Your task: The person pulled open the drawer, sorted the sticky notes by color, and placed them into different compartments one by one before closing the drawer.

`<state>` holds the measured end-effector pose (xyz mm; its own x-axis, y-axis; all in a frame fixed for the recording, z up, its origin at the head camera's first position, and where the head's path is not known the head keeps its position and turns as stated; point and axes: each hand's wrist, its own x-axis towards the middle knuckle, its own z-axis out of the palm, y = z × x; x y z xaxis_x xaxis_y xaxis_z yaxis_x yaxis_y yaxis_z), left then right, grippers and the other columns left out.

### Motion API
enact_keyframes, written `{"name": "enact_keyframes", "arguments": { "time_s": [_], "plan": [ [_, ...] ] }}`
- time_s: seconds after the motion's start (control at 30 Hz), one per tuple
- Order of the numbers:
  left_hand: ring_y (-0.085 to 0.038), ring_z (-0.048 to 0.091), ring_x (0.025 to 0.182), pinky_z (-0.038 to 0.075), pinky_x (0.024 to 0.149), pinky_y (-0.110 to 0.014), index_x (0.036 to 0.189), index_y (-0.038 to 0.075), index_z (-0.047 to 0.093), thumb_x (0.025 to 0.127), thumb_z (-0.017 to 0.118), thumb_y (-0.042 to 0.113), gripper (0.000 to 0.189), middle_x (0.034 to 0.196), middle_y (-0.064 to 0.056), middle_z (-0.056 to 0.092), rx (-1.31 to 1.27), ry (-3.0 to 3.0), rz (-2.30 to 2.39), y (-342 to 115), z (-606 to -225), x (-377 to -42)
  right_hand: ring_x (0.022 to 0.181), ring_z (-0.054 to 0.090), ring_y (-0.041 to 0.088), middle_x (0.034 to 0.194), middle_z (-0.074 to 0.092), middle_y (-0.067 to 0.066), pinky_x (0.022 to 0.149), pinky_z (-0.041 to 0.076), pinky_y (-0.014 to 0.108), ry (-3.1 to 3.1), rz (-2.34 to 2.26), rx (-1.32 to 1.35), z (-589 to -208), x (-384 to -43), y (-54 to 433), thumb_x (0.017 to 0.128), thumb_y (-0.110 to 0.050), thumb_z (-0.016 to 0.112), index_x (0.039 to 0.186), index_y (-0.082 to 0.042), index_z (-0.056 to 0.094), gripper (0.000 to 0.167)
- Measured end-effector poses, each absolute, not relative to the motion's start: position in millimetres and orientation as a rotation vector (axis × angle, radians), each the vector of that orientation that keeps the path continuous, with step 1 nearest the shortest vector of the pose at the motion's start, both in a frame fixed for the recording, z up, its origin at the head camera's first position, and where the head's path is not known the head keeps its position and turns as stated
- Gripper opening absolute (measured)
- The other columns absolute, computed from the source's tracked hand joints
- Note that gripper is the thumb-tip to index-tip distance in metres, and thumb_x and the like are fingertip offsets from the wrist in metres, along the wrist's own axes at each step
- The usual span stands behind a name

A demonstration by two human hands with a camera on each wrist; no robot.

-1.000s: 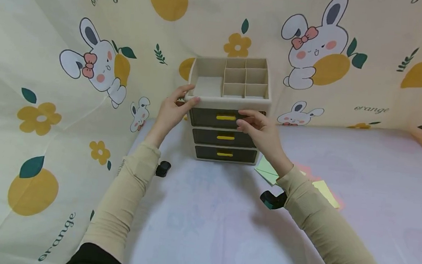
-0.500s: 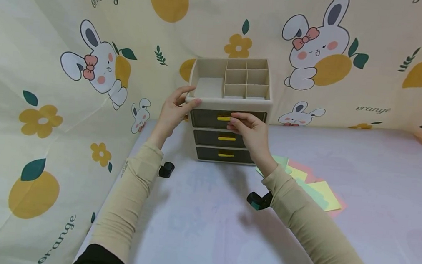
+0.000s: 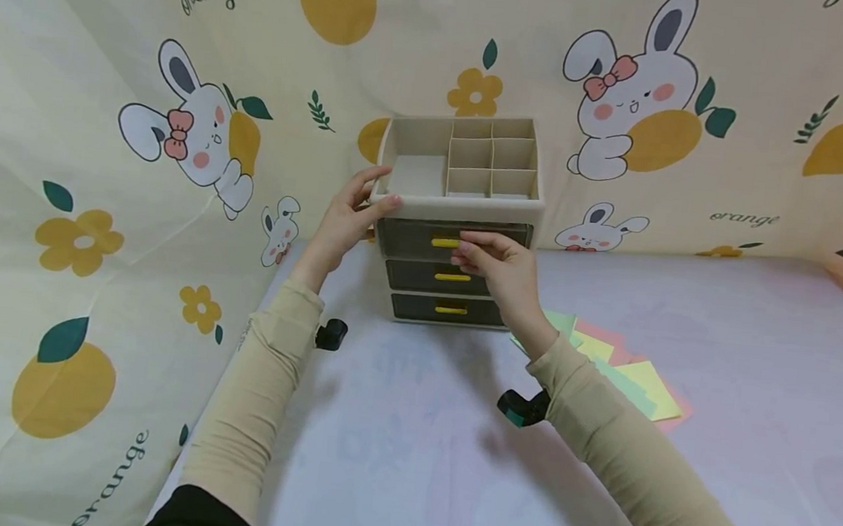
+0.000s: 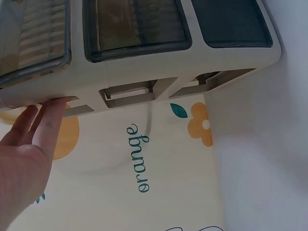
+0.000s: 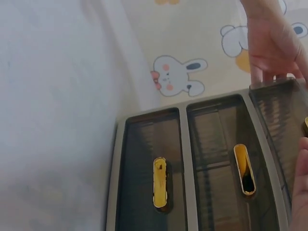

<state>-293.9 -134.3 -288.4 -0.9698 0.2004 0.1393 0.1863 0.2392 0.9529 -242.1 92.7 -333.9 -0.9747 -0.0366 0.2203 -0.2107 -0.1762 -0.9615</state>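
A beige desktop drawer organizer (image 3: 458,209) stands against the backdrop, with open compartments on top and three dark see-through drawers. My left hand (image 3: 346,215) holds its upper left corner, thumb at the front rim and fingers along the side. In the left wrist view, those fingers (image 4: 50,122) lie against the side wall. My right hand (image 3: 499,274) pinches the yellow handle (image 3: 445,243) of the top drawer (image 3: 409,237), which juts out slightly. Below it, the middle drawer (image 3: 409,276) and bottom drawer (image 3: 410,306) are closed. The right wrist view shows only an edge of the right hand (image 5: 301,185).
Green, yellow and pink paper sheets (image 3: 651,387) lie fanned out right of the organizer, partly behind the right forearm. A printed cloth (image 3: 426,38) with rabbits and oranges rises behind and at the left. The table (image 3: 404,462) has a pale cover.
My right hand has moved left onto the top drawer's handle and the drawer has come out a little toward me. The left hand has stayed at the corner.
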Motion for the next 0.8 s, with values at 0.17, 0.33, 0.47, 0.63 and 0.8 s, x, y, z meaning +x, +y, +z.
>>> {"name": "enact_keyframes", "arguments": {
  "time_s": [0.17, 0.33, 0.47, 0.63, 0.8],
  "plan": [
    [-0.025, 0.051, 0.117, 0.045, 0.090, -0.045, 0.136, 0.040, 0.040, 0.089, 0.062, 0.035, 0.052, 0.145, -0.007, 0.041, 0.385, 2.457, 1.901, -134.7, -290.1, -294.4, 0.073, 0.070, 0.011, 0.081, 0.072, -0.003, 0.074, 0.055, 0.031, -1.936, 2.322, 0.330, -334.9, -235.2, 94.5, 0.084, -0.013, 0.068, 0.110, 0.005, 0.064, 0.031],
    [-0.024, 0.053, 0.115, 0.045, 0.091, -0.046, 0.136, 0.039, 0.041, 0.088, 0.063, 0.035, 0.053, 0.144, -0.006, 0.042, 0.377, 2.454, 1.918, -134.6, -290.9, -294.4, 0.075, 0.070, 0.011, 0.082, 0.072, -0.004, 0.073, 0.055, 0.029, -1.997, 2.288, 0.354, -335.3, -225.1, 96.7, 0.085, -0.015, 0.068, 0.110, 0.004, 0.065, 0.032],
    [-0.022, 0.052, 0.113, 0.044, 0.085, -0.040, 0.137, 0.037, 0.041, 0.089, 0.062, 0.034, 0.053, 0.143, -0.005, 0.043, 0.367, 2.455, 1.924, -134.6, -291.2, -294.6, 0.076, 0.070, 0.011, 0.084, 0.072, -0.006, 0.073, 0.055, 0.027, -2.040, 2.273, 0.373, -334.5, -215.3, 97.8, 0.085, -0.015, 0.068, 0.112, 0.004, 0.064, 0.033],
    [-0.023, 0.051, 0.114, 0.043, 0.085, -0.039, 0.138, 0.036, 0.040, 0.089, 0.062, 0.034, 0.053, 0.144, -0.003, 0.042, 0.363, 2.452, 1.921, -134.8, -292.1, -295.3, 0.077, 0.070, 0.011, 0.086, 0.072, -0.006, 0.076, 0.055, 0.031, -2.079, 2.272, 0.404, -334.3, -203.1, 100.3, 0.085, -0.015, 0.068, 0.113, 0.004, 0.064, 0.034],
    [-0.026, 0.049, 0.121, 0.041, 0.096, -0.050, 0.137, 0.036, 0.041, 0.089, 0.061, 0.034, 0.052, 0.145, -0.003, 0.040, 0.361, 2.437, 1.924, -134.9, -292.8, -296.5, 0.080, 0.070, 0.013, 0.088, 0.072, -0.005, 0.078, 0.055, 0.034, -2.112, 2.258, 0.437, -334.3, -191.0, 102.8, 0.085, -0.016, 0.067, 0.113, 0.003, 0.064, 0.034]
  ]
}}
